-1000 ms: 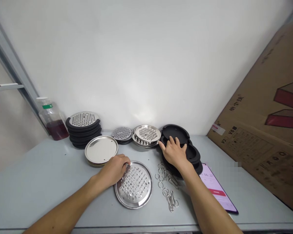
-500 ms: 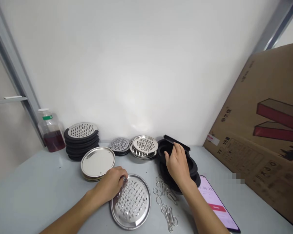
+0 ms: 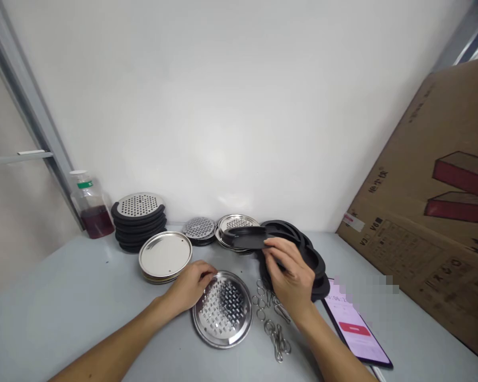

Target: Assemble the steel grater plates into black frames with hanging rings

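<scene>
At frame centre the right hand (image 3: pixel 292 276) pinched a black tray (image 3: pixel 245 239) by its edge above the perforated disc (image 3: pixel 223 309) that the left hand (image 3: pixel 191 286), fingers curled, steadied; that shallow hold might have let it tip onto the wire clips (image 3: pixel 276 331).

Perforated disc (image 3: pixel 223 309) lies left of wire clips (image 3: pixel 271 318), phone (image 3: pixel 352 328) right

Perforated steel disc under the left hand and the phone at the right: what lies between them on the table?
In the head view, loose wire rings and clips lie between the perforated disc and the phone, with the right forearm crossing above.
</scene>
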Demonstrator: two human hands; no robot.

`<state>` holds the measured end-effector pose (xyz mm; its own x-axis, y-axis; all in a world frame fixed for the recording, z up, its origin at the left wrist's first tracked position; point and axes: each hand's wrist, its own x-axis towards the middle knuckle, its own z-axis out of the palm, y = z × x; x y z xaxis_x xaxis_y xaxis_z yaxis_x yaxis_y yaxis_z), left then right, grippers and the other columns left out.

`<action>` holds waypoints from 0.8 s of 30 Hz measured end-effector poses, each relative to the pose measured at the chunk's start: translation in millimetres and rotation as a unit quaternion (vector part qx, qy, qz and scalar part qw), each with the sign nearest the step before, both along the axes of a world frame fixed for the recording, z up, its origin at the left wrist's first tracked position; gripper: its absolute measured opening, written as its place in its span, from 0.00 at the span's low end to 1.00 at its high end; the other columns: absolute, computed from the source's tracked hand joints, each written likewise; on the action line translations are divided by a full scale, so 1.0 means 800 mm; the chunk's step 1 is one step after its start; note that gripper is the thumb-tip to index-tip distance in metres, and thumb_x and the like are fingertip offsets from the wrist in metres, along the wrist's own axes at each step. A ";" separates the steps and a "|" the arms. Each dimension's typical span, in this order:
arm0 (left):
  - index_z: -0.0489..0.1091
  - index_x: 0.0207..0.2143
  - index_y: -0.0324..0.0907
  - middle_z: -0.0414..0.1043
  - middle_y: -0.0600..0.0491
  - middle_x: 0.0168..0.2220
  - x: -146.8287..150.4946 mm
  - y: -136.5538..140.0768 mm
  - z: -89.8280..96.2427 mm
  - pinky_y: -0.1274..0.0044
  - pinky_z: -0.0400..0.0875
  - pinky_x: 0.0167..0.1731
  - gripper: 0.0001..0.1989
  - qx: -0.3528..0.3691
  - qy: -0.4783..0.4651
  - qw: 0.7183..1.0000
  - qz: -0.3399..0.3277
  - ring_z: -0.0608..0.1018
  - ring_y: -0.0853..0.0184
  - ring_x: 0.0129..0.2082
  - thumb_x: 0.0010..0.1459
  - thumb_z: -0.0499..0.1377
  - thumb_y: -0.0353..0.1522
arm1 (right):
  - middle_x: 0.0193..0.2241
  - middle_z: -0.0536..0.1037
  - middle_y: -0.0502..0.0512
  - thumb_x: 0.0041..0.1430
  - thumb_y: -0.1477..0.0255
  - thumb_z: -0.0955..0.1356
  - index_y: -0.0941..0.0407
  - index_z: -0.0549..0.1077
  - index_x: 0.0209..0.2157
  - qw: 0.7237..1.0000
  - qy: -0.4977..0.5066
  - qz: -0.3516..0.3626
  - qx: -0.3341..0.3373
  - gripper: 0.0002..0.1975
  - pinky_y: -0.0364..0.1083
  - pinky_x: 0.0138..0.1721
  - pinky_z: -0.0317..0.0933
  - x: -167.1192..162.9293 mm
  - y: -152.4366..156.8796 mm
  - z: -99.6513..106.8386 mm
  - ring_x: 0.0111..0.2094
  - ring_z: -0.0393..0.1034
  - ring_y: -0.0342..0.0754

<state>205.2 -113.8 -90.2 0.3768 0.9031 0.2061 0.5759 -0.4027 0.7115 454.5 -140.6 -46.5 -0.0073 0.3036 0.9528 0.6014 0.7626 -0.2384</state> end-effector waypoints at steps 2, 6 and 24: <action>0.77 0.39 0.42 0.79 0.48 0.39 0.000 0.001 0.001 0.70 0.69 0.44 0.13 -0.034 -0.060 0.997 0.017 0.78 0.57 0.41 0.60 0.53 0.34 | 0.39 0.78 0.57 0.54 0.88 0.67 0.54 0.74 0.37 0.997 -0.004 0.070 -0.024 0.15 0.54 0.44 0.70 -0.016 -0.011 -0.003 0.43 0.73 0.52; 0.76 0.41 0.39 0.79 0.47 0.41 0.000 0.002 0.002 0.69 0.69 0.47 0.12 -0.073 -0.259 0.963 0.029 0.77 0.55 0.44 0.54 0.61 0.34 | 0.37 0.78 0.56 0.52 0.89 0.67 0.55 0.74 0.36 0.983 -0.006 0.171 -0.066 0.16 0.54 0.42 0.70 -0.035 -0.025 -0.008 0.42 0.73 0.52; 0.68 0.56 0.45 0.77 0.48 0.48 -0.009 -0.001 0.038 0.73 0.73 0.44 0.26 -0.333 -0.414 0.845 0.062 0.77 0.59 0.48 0.53 0.64 0.32 | 0.63 0.58 0.58 0.51 0.67 0.74 0.54 0.75 0.35 0.924 -0.183 0.167 -0.291 0.10 0.64 0.61 0.49 -0.010 -0.037 -0.006 0.65 0.46 0.63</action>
<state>198.1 -114.9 -60.0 0.2469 0.9445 -0.2169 -0.2217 0.2729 0.9362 446.2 -170.0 -51.3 -0.4829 0.6862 0.5440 0.4773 0.7271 -0.4935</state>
